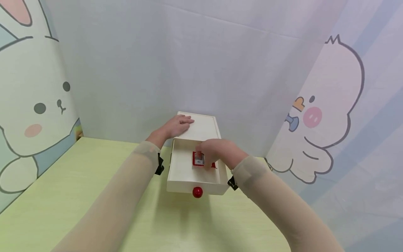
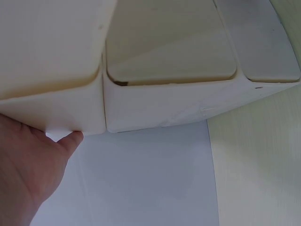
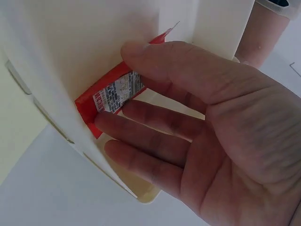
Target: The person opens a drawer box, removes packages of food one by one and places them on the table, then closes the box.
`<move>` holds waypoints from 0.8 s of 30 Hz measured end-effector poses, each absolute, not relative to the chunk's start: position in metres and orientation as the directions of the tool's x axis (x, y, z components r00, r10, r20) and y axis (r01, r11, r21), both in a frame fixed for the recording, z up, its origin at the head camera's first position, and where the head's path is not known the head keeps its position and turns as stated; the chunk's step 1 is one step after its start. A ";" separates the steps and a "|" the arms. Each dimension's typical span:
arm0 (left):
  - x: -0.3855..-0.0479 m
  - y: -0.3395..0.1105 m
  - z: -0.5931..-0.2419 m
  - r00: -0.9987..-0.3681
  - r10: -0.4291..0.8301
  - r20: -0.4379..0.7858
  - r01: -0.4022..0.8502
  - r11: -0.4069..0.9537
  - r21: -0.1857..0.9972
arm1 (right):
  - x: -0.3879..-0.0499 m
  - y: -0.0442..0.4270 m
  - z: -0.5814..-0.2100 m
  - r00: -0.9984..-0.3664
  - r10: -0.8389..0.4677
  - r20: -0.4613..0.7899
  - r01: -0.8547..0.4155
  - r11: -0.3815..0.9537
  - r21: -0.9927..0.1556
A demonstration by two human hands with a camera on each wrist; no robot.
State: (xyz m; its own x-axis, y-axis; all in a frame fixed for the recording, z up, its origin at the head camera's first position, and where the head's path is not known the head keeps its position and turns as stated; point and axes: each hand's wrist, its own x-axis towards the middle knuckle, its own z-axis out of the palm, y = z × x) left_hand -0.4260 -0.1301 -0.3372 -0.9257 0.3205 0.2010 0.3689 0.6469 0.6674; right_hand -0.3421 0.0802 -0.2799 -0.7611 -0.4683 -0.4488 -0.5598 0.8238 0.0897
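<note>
A white drawer with a red round knob is pulled out of a small white cabinet. My left hand rests on the cabinet's top at its left edge, fingers stretched forward; in the left wrist view its thumb touches the white edge. Inside the drawer, my right hand pinches a small red packet with a printed grey-white label. The thumb lies over the packet's upper edge and the other fingers are at its lower side. Part of the packet is hidden behind the hand.
The cabinet stands on a pale yellow-green table, close to a grey-white curtain. Cartoon figures cover the side panels. A black strap sits at the left wrist, and another at the right.
</note>
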 end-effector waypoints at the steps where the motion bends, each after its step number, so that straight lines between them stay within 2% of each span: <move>1: -0.426 -0.130 -0.338 -0.925 0.321 0.203 0.370 0.644 0.669 | -0.342 0.081 -0.280 -0.761 -0.475 -0.443 -0.561 0.824 0.082; 8: -0.427 -0.131 -0.338 -0.925 0.319 0.206 0.371 0.641 0.672 | -0.341 0.092 -0.280 -0.738 -0.541 -0.404 -0.591 0.807 -0.001; 17: -0.428 -0.132 -0.339 -0.925 0.317 0.209 0.372 0.643 0.670 | -0.333 0.103 -0.272 -0.676 -0.664 -0.320 -0.689 0.723 -0.045; 24: -0.425 -0.131 -0.337 -0.927 0.313 0.205 0.366 0.642 0.674 | -0.331 0.116 -0.262 -0.662 -0.728 -0.177 -0.719 0.684 -0.123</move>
State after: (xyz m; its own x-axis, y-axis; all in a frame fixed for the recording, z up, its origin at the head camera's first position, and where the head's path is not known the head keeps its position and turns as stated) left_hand -0.4250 -0.1311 -0.3369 -0.9274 0.3130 0.2049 0.3655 0.6418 0.6742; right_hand -0.3308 0.1162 -0.2622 -0.6622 -0.7281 -0.1769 -0.7192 0.6839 -0.1225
